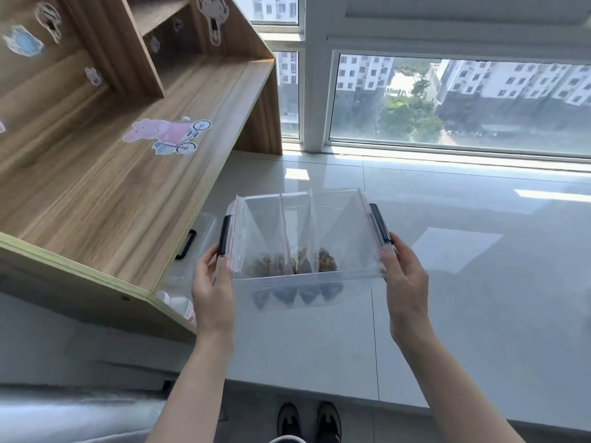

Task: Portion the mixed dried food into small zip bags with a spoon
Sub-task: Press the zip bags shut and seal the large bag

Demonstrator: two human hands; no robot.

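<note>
A clear plastic storage box [307, 282] with black side latches is held above the white windowsill counter. Several small zip bags [297, 231] stand upright inside it, each with brown dried food [326, 262] at its bottom. My left hand [212, 282] grips the box's left end by the black latch [224, 235]. At the right end, beside the other latch [380, 223], my right hand [404, 276] grips the box. No spoon is in view.
A wooden shelf unit [128, 161] with cartoon stickers stands at the left on the counter. Behind its edge lie a clear box lid [188, 244] with a black latch and a small white bottle [179, 303]. A window [447, 100] runs along the back. My shoes [308, 420] show on the floor below.
</note>
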